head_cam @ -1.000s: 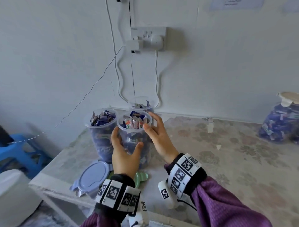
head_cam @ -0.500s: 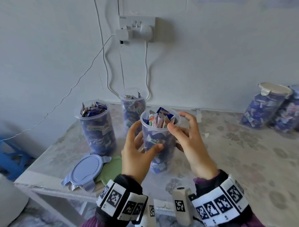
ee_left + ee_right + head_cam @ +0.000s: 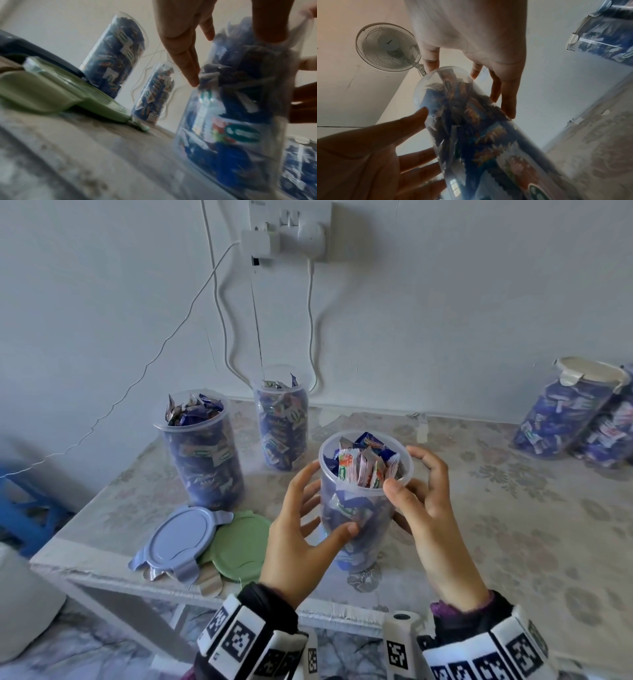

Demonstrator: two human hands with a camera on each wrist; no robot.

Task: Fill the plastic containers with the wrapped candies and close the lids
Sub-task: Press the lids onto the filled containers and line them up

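Note:
A clear plastic container (image 3: 363,508) packed with wrapped candies (image 3: 363,463) stands open near the table's front edge. My left hand (image 3: 329,508) holds its middle, with the thumb on the near side and the fingers (image 3: 188,70) on the left side. My right hand (image 3: 411,474) holds it at the rim, with the thumb in front and the fingers (image 3: 508,101) round the far side. Two more open, filled containers (image 3: 202,453) (image 3: 281,426) stand behind to the left. A blue-grey lid (image 3: 181,539) and a green lid (image 3: 236,542) lie overlapping at the front left.
Two lidded containers (image 3: 561,412) (image 3: 609,426) full of candies stand by the wall at the far right. Cables hang from a wall socket (image 3: 291,231) behind the open containers. The table's front edge (image 3: 137,580) runs just below the lids. A blue stool (image 3: 20,508) is on the left.
Both hands have carried the container away from the other two, to the right and nearer the front edge. It now stands apart from them.

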